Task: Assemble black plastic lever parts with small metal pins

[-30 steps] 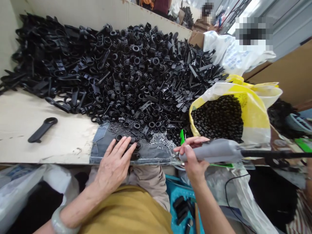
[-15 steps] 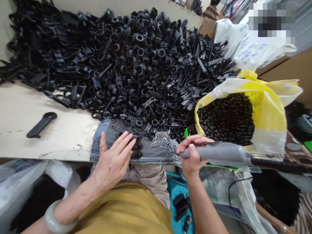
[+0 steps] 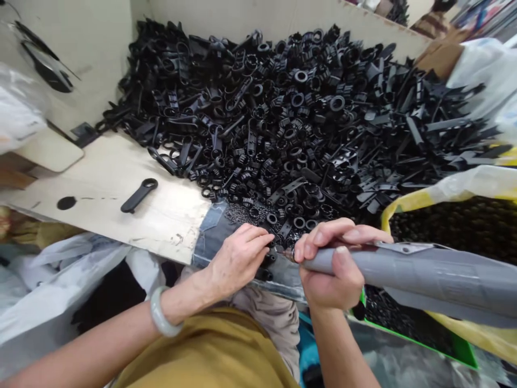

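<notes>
Grey power screwdriver (image 3: 424,275), head view: held nearly level at the front edge of the bench (image 3: 165,218), the right hand (image 3: 331,264) wrapped round its barrel close to the tip, presumably for finer aim. Left hand (image 3: 242,253) half-curled near that tip, over black parts (image 3: 265,275) on a denim pad (image 3: 207,234), likely steadying them; cannot tell whether it grips one. Plastic-part heap (image 3: 278,124) spreads toward the bench's back edge, apparently kept within reach.

Readable text: none | white bag (image 3: 482,67): faint bluish print, perhaps lettering, too blurred
</notes>
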The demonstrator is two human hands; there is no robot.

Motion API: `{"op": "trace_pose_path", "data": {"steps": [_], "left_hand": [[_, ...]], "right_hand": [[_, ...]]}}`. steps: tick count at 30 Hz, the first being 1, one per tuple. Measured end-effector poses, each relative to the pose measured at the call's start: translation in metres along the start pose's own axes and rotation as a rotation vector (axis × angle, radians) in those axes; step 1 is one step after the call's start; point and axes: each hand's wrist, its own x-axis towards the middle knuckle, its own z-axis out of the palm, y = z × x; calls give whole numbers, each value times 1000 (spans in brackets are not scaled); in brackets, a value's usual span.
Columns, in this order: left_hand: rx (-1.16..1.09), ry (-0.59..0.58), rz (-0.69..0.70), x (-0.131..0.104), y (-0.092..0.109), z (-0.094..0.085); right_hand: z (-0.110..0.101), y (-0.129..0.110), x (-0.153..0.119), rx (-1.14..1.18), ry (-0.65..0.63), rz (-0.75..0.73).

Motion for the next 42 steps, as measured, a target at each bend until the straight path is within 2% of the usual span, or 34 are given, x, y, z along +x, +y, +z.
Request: {"op": "trace_pose_path", "data": {"steps": [6,17,26,31,42], "left_hand": [[-80,-4,-42,0,-4,1],[-33,3,-37,2,-6,5],[45,9,53,4,-7,5],[38,-22,42,4,-6,5],[-18,26,-16,0,-9,9]], "right_hand": [[8,10,3,79,-9,-30],[6,15,7,123,-28,-7],[5,15,6,110,-39,-32],[5,16,3,112,-65,-73],[6,12,7,110,-52,-75]]}}
